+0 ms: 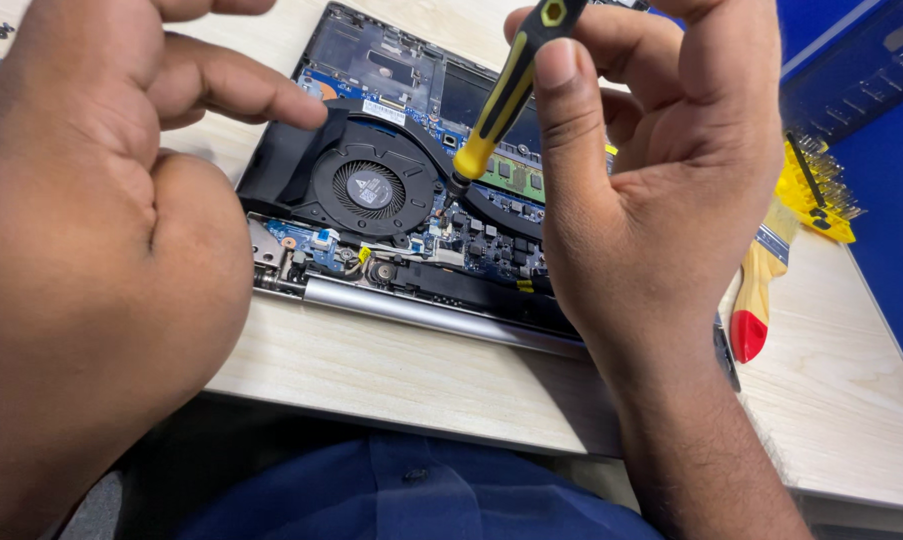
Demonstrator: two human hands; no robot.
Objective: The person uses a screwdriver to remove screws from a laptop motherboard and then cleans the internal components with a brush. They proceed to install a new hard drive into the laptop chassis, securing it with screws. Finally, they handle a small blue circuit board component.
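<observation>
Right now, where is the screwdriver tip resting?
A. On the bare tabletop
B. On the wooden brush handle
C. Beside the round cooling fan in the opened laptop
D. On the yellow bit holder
C: the right hand holds the screwdriver slanting down, its tip meeting the board at the fan edge inside the laptop.

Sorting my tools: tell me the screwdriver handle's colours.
Yellow and black screwdriver handle, in the right hand; head view.

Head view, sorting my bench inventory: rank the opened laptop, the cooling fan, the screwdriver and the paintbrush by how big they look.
Largest to smallest:
1. Opened laptop
2. Cooling fan
3. Screwdriver and paintbrush: look alike in length, and hands partly hide both, so no ranking.
</observation>
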